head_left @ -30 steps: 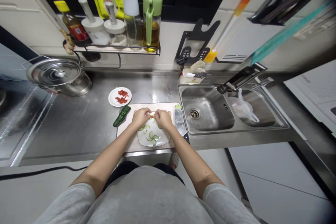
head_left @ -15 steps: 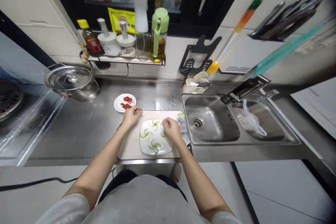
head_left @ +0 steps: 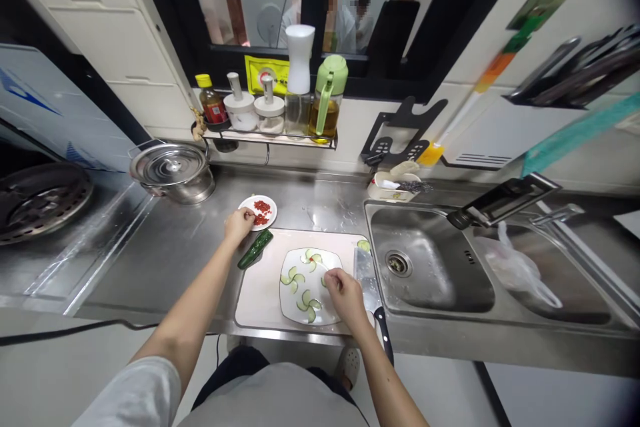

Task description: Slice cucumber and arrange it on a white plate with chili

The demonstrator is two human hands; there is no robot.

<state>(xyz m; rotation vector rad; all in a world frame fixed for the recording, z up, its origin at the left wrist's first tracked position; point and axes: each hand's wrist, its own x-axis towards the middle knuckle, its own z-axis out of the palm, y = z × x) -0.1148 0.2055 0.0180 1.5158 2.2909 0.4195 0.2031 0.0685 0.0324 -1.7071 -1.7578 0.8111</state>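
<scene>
My left hand (head_left: 239, 225) is at the left rim of a small white plate (head_left: 271, 200) with red pieces (head_left: 263, 207) on it. Its thumb and fingertips are pinched together; whatever they hold is too small to make out. Over the right side of a squarish white plate (head_left: 295, 303), my right hand (head_left: 345, 287) has its fingers curled together, their tips hiding any contents. Curved cucumber slices (head_left: 309, 307) lie on that plate in pinwheel shapes, the top one with red at its centre. The right hand partly covers another group.
Under the squarish plate is a cutting board (head_left: 257, 303), with a cucumber piece (head_left: 255, 249) at its left edge and a cleaver (head_left: 367, 277) at its right. A double sink (head_left: 433, 257) adjoins on the right. A lidded steel pot (head_left: 193, 183) stands back left, beneath a condiment rack (head_left: 280, 139).
My left hand has moved from the squarish plate to the small plate. My right hand has drawn back toward the plate's right side. Red now shows in the top pinwheel; the view has shifted.
</scene>
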